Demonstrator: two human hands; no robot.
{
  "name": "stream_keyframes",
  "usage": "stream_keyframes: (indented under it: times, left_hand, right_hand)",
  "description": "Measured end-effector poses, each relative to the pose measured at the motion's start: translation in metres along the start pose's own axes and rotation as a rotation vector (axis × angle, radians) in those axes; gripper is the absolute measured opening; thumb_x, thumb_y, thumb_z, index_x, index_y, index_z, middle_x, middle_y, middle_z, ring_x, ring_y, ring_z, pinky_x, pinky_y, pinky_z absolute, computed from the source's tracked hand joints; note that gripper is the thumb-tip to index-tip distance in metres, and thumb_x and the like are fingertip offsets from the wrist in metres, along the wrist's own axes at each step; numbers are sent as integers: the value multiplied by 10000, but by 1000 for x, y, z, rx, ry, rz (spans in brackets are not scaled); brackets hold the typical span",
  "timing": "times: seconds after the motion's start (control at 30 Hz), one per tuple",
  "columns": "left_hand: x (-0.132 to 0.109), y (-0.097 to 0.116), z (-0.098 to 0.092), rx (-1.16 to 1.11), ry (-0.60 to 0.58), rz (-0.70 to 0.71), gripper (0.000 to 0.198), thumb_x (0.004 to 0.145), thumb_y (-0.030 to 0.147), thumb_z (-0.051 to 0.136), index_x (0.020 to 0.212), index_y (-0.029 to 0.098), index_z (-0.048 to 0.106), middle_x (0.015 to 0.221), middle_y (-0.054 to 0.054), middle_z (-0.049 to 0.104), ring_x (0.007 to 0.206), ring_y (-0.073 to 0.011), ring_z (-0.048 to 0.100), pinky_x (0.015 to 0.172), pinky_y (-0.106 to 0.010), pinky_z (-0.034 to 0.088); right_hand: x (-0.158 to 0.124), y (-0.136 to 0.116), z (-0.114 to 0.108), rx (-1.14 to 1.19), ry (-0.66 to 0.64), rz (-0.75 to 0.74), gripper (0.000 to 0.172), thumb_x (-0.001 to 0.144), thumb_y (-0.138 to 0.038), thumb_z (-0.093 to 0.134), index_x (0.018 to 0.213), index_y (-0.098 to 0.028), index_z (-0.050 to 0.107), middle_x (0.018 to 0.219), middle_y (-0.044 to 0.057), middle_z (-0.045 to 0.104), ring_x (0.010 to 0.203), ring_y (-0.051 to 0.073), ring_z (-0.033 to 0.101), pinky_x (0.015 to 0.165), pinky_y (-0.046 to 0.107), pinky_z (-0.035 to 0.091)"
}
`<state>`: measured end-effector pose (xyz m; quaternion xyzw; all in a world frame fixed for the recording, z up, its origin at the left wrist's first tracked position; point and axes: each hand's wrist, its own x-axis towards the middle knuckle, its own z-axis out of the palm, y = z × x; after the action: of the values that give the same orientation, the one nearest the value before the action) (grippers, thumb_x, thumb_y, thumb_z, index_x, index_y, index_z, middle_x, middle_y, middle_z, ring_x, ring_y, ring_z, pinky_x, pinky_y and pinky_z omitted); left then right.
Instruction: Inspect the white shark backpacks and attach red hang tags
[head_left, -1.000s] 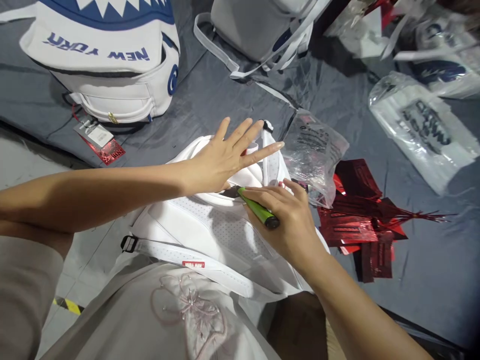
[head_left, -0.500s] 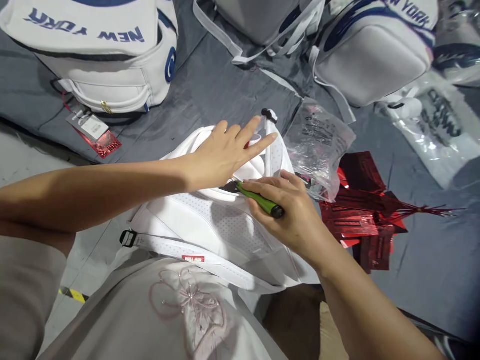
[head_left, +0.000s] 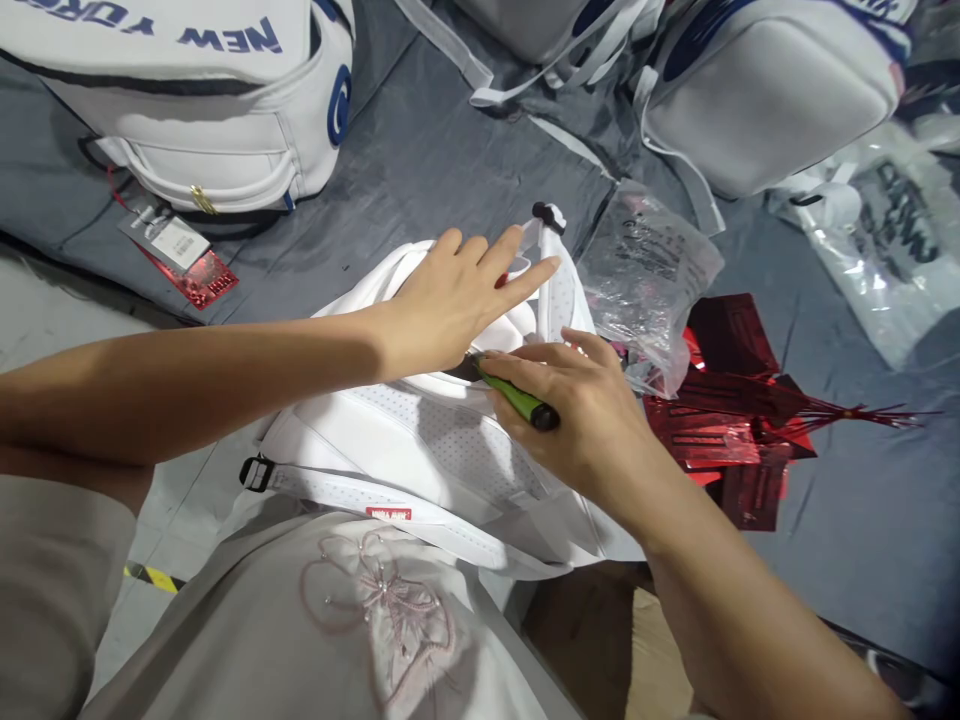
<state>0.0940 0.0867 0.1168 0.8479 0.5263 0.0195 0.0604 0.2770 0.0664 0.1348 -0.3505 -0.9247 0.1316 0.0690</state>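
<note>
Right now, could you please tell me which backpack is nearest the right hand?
The backpack directly beneath the right hand, dotted panel showing; the other backpacks are farther off.

A gray-covered table (head_left: 862,500) is standing above a pale tiled floor (head_left: 45,310), where yellow-and-black tape (head_left: 160,579) is lying.

The white backpack (head_left: 420,440) is brightly lit but crossed by soft shadows; right of it, the clear plastic bag (head_left: 651,280) is streaked with glare, the farther printed bag (head_left: 892,240) blurred.
</note>
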Motion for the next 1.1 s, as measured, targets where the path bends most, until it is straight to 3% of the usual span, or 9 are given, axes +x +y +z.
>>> stream_keyframes:
  times: [0.3,0.67,1.1]
  left_hand:
    - [-2,0,1,54,16,16,893,874,359,599,1578,215,69,1611,-175,165,1274,-378,427,1071,-502,286]
    - [-7,2,-3,157,54,6,830,888,260,567,1576,220,106,1607,-173,223,1201,-307,499,1031,-426,344]
    - [-5,2,-6,68,16,-10,767,900,219,530,1573,231,162,1599,-164,253,1201,-314,495,1018,-437,339]
  right_hand:
    - [-3,2,1,164,29,53,213,904,-262,580,1085,-243,690,1024,40,749,924,215,686,1015,463,415]
    - [-9,-19,11,64,173,132,193,897,-230,572,1058,-228,678,1005,62,741,936,238,679,1041,536,354]
    - [-9,-40,25,-8,295,236,128,901,-247,595,1002,-224,671,947,55,749,902,240,686,1034,510,360]
